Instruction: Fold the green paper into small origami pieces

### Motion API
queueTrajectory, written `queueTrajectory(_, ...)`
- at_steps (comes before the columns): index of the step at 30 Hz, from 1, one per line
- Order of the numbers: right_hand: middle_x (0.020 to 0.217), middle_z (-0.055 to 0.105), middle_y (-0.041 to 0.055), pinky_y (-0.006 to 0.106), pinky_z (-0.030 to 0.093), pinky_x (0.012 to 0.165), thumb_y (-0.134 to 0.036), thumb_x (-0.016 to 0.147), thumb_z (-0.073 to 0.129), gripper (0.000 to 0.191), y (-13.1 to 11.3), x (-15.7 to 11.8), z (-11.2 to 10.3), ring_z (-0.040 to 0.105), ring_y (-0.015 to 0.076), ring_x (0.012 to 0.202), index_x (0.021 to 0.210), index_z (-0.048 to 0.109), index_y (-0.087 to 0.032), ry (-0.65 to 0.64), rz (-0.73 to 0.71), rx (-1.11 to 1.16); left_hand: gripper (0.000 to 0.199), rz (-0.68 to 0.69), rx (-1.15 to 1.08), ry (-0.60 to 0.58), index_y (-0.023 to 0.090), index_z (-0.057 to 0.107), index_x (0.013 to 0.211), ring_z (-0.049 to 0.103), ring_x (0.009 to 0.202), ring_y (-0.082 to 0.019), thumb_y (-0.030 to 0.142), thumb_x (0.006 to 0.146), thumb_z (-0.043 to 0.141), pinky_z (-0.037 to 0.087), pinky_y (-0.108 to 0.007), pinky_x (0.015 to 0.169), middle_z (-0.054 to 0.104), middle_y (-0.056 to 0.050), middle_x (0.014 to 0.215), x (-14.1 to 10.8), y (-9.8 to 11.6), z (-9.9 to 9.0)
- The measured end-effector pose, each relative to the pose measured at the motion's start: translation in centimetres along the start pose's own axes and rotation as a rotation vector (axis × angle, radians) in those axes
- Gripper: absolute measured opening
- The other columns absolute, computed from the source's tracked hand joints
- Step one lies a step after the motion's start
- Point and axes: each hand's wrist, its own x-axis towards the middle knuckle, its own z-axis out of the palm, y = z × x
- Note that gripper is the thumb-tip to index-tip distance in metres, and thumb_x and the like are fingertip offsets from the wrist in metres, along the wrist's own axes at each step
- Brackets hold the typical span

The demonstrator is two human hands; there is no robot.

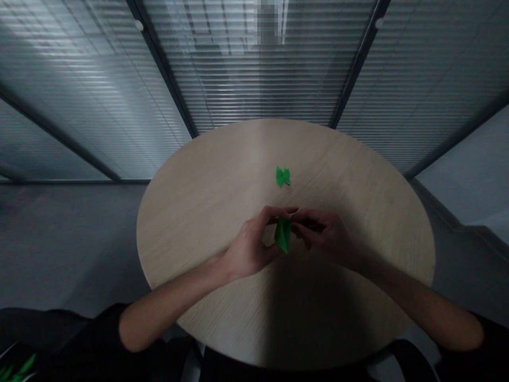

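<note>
A folded piece of green paper (pixel 283 235), pointed at its lower end, is held up between both hands above the round table. My left hand (pixel 254 243) grips it from the left, with fingers along its top and the thumb near its lower point. From the right, my right hand (pixel 326 232) pinches at its upper right edge, the fingertips of both hands close together. Beyond the hands, a small green butterfly-shaped paper piece (pixel 283 176) lies on the wooden tabletop.
The round wooden table (pixel 199 196) stands before glass partitions with blinds (pixel 262 79) and dark frames. A shadow falls across its near part. Chair parts show at the table's near edge, and green leaves (pixel 19 370) at the bottom left.
</note>
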Motion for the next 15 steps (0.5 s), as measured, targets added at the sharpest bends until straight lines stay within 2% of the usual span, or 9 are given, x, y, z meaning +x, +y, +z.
queueTrajectory(4,0.072,0.064,-0.0006,0.018,0.046,0.045,-0.043,0.092,0.074,0.025,-0.15,0.05,0.01,0.054,0.0070,0.051,0.096,0.077,-0.019,-0.009,0.028,0.028,0.045,0.019,0.031,-0.018,0.019,0.050,0.128,0.071,0.123,-0.030,0.008,0.088,0.068,0.064,-0.046,0.095,0.065,-0.020,0.143,0.03,0.16,-0.21)
queueTrajectory(7,0.073,0.065,-0.0004,0.018,0.051,0.050,-0.039,0.092,0.074,0.021,-0.52,0.01,0.10,0.060,0.0084,0.056,0.091,0.073,-0.018,0.009,-0.009,0.056,0.048,0.025,0.056,-0.011,0.018,0.049,0.133,0.069,0.126,-0.030,0.012,0.090,0.070,0.063,-0.046,0.097,0.062,-0.021,0.146,0.05,0.25,-0.33)
queueTrajectory(12,0.071,0.065,-0.0016,0.020,0.052,0.055,-0.029,0.091,0.072,0.013,-0.89,-0.03,0.18,0.063,0.0100,0.060,0.084,0.068,-0.019,0.073,-0.108,-0.036,0.071,0.041,0.151,0.004,0.019,0.040,0.152,0.058,0.138,-0.031,0.014,0.089,0.072,0.055,-0.052,0.111,0.054,-0.021,0.153,0.13,0.14,-0.24)
queueTrajectory(15,0.071,0.066,-0.0016,0.021,0.051,0.055,-0.026,0.091,0.071,0.009,-0.64,-0.06,0.12,0.063,0.0108,0.060,0.086,0.068,-0.020,0.135,-0.144,-0.133,0.078,0.077,0.221,0.057,0.018,0.040,0.154,0.056,0.137,-0.032,0.014,0.085,0.076,0.056,-0.052,0.110,0.053,-0.020,0.150,0.20,0.01,-0.12)
